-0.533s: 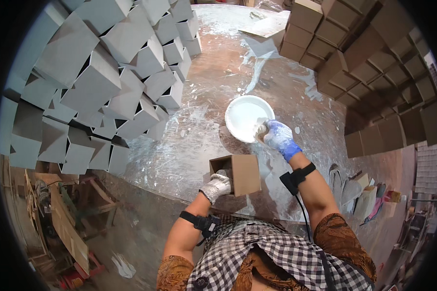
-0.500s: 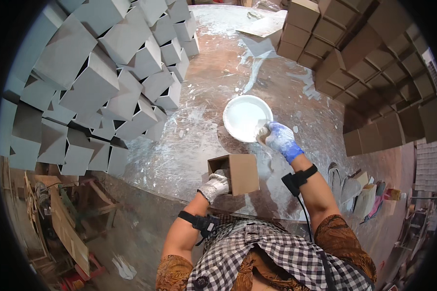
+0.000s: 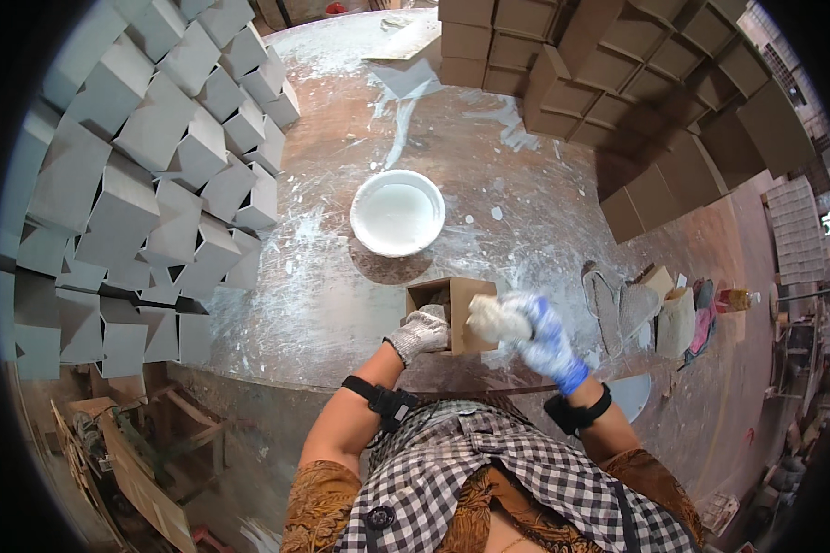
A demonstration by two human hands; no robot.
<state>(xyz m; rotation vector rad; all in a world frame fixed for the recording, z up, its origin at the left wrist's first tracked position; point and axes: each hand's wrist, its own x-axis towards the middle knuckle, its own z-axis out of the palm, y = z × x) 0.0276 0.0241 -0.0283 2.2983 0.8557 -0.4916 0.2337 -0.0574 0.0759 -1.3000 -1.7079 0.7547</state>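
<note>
A person stands at a round, paint-spattered work table (image 3: pixel 323 304), seen from above the head, with both gloved hands just in front of the checked shirt. The left hand (image 3: pixel 418 334), in a grey knit glove, has its fingers curled around the near left edge of a small open brown box (image 3: pixel 459 311), steadying it on the table. The right hand (image 3: pixel 544 334), in a blue glove, is clenched around a pale, wet-looking wad of sponge or cloth (image 3: pixel 498 319) pressed against the box's right-hand face (motion blur softens the fingers, so the exact grip is hard to read). The box lies between the two hands, touching both, with its open mouth turned toward the left hand and its flat side toward the right. Directly beyond it, farther from the body, sits a white bowl (image 3: pixel 397 213) of white liquid, near but not touching; nothing stands between bowl and box. To the left rise stacks of grey-coated boxes (image 3: pixel 148 157), and across the far right are rows of bare brown boxes (image 3: pixel 636 74). A pair of sandals (image 3: pixel 613 304) lies on the floor to the right.
</note>
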